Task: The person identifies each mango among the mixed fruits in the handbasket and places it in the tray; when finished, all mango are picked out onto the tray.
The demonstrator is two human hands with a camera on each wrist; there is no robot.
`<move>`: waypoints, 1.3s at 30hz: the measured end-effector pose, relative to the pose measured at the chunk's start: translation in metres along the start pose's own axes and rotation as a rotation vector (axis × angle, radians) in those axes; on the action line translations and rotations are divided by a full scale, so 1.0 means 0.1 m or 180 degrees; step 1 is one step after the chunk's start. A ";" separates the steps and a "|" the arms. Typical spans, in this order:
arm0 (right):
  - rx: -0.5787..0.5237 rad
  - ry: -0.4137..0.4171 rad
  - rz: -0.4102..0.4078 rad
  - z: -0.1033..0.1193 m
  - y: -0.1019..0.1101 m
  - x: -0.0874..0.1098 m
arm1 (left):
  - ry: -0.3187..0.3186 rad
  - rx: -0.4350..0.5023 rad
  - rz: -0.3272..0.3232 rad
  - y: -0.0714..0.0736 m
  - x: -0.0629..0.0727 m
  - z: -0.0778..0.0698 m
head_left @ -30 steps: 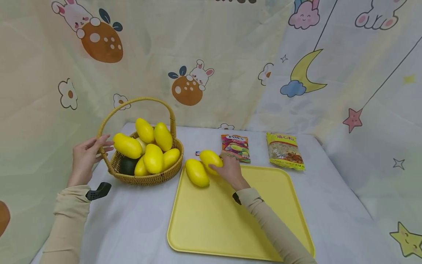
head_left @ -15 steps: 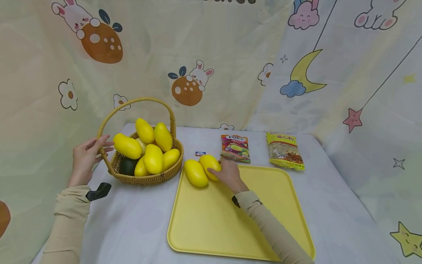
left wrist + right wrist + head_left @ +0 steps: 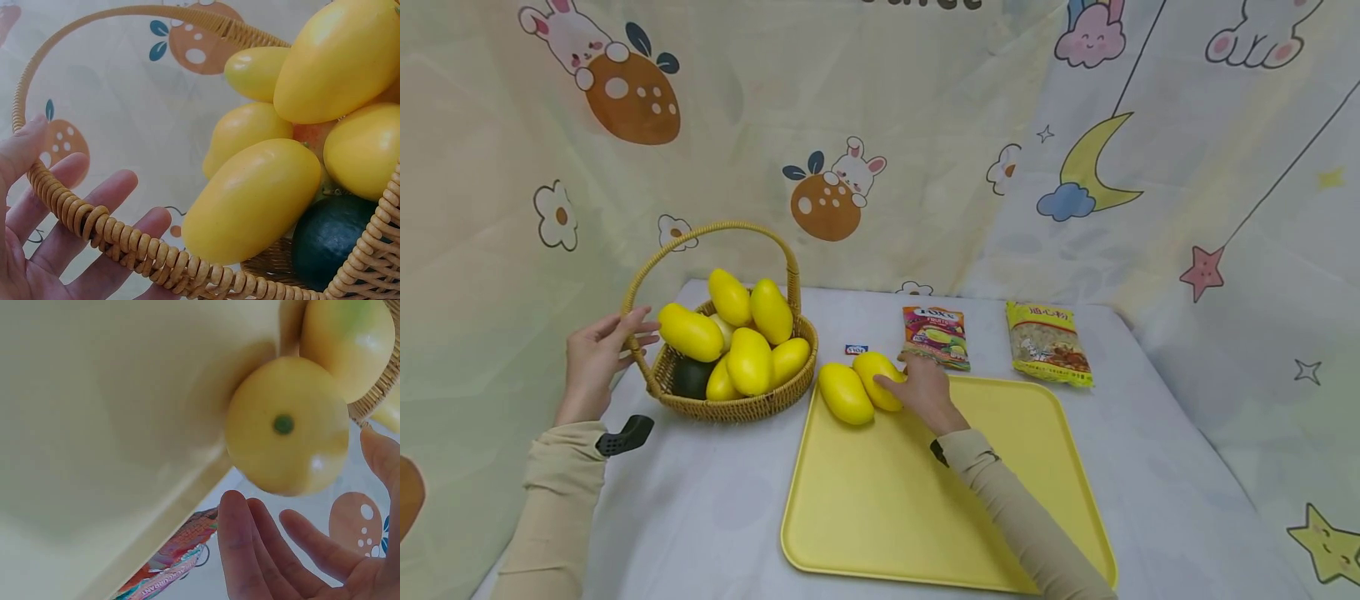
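Observation:
My left hand is at the left side of the wicker basket, with the handle passing between thumb and fingers. Those fingers lie loosely extended behind the handle. Yellow mangoes fill the basket, with a dark green fruit low among them. On the yellow tray, at its far left corner, two mangoes lie side by side. Beside the right-hand mango is my right hand, its fingers spread apart. A gap shows between the fingertips and that mango in the right wrist view.
Behind the tray lie a FOX'S candy bag and a yellow bag of pasta. A small blue wrapped candy sits between basket and candy bag. A printed cloth hangs behind the table.
My right hand lowered its mango slightly leftward beside the other one, which shifted a little left, then let go and drew back slightly right. The left hand has stayed at the basket handle.

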State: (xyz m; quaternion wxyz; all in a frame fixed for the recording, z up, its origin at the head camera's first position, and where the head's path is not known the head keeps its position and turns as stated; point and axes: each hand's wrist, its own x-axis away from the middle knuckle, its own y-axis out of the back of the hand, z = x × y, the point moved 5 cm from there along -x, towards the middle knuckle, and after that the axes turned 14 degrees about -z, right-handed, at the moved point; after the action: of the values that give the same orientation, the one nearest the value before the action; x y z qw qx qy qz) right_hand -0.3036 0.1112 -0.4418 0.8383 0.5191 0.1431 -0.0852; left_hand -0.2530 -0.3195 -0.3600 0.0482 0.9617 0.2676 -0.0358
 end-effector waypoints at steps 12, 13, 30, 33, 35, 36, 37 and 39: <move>-0.0027 0.0193 -0.0167 0.04 0.04 -0.04 | 0.0008 0.0005 0.0012 0.02 0.00 0.00; -0.0017 0.0222 -0.0192 0.06 0.05 -0.05 | 0.0005 -0.0021 0.0009 0.02 0.00 0.00; -0.0090 0.0704 -0.0161 0.75 0.08 -0.16 | -0.0049 -0.0179 0.0062 -0.03 -0.02 0.00; -0.0127 0.0798 -0.0129 0.92 0.07 -0.17 | -0.0045 -0.0197 0.0058 -0.02 -0.02 0.01; -0.0115 0.0850 -0.0100 1.04 0.06 -0.18 | -0.0043 -0.0184 0.0042 -0.02 -0.02 0.01; -0.0099 0.0871 -0.0078 1.10 0.05 -0.19 | -0.0046 -0.0183 0.0033 -0.01 -0.02 0.01; -0.0086 0.0892 -0.0054 1.16 0.05 -0.19 | -0.0047 -0.0176 0.0023 -0.01 -0.02 0.01; -0.0039 0.0937 -0.0015 1.28 0.04 -0.19 | -0.0048 -0.0161 0.0005 0.00 -0.02 0.01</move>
State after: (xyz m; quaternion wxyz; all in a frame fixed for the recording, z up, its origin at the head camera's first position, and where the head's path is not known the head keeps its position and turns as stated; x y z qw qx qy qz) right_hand -0.3012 -0.0012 -0.3784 0.8112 0.5205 0.2662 -0.0093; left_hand -0.2549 -0.3202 -0.3606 0.0746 0.9600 0.2673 -0.0363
